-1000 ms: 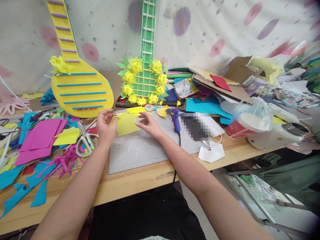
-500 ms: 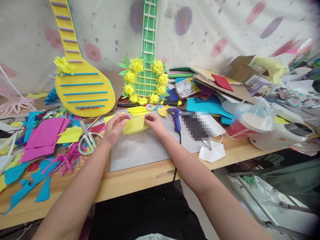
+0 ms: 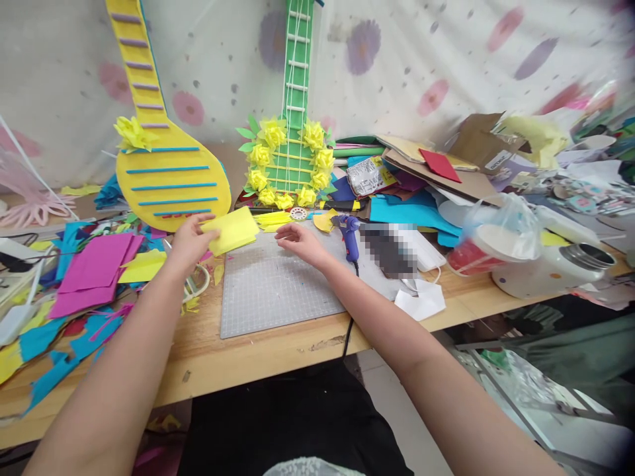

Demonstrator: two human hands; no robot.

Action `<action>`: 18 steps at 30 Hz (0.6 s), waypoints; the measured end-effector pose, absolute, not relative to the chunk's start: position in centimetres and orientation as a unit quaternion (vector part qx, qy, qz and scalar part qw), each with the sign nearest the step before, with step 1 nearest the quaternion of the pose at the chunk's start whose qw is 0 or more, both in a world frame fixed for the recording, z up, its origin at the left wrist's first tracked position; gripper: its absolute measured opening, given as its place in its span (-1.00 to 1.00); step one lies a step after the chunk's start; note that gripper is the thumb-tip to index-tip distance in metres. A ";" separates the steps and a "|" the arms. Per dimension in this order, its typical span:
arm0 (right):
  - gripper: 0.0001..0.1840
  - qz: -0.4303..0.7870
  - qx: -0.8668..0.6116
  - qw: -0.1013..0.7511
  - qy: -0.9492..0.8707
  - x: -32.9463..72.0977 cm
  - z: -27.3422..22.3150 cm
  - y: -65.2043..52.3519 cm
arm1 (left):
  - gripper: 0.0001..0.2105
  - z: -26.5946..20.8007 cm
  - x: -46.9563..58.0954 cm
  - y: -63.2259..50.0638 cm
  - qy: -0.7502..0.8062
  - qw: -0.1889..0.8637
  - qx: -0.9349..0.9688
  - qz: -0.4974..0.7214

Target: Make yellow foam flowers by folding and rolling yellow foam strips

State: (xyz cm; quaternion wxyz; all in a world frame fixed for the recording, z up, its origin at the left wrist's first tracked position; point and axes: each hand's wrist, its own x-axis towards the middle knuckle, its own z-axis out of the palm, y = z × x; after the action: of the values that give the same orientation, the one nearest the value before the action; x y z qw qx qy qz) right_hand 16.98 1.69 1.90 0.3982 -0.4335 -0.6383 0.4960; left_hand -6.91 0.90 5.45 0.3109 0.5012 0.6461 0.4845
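Observation:
Yellow paper [image 3: 232, 231], several layers of it, is pinched at its left edge by my left hand [image 3: 191, 243], over the left part of the grey cutting mat [image 3: 282, 291]. My right hand [image 3: 301, 243] hovers above the mat's upper middle with fingers loosely spread and nothing in them. Just right of that hand lies a blue glue gun [image 3: 349, 239]. Beneath my left wrist are scissors [image 3: 198, 283], partly covered by the arm. Strips of yellow paper [image 3: 270, 220] lie at the mat's far edge.
A yellow paper lute [image 3: 173, 178] and a green one [image 3: 292, 155] with yellow flowers lean against the back curtain. Magenta sheets [image 3: 92, 271] and blue scraps cover the left side. On the right stand a bagged cup [image 3: 489, 248] and an open-mouthed bottle [image 3: 550, 271].
My hands have moved apart. The left has carried the yellow paper leftward, over the scissors' side, while the right has let go of it and stays above the mat.

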 end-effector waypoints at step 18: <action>-0.70 0.128 -0.517 0.180 -0.827 7.7 2.7 6.1 | -0.67 7.4 -12.8 0.1 0.740 0.292 0.345 0.498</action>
State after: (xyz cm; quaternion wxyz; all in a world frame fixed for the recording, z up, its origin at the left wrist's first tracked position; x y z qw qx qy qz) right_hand 7.71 6.14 2.75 0.1805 -0.5167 -0.8272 0.1276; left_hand -12.80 0.06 7.45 0.2919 0.3447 0.7405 0.4977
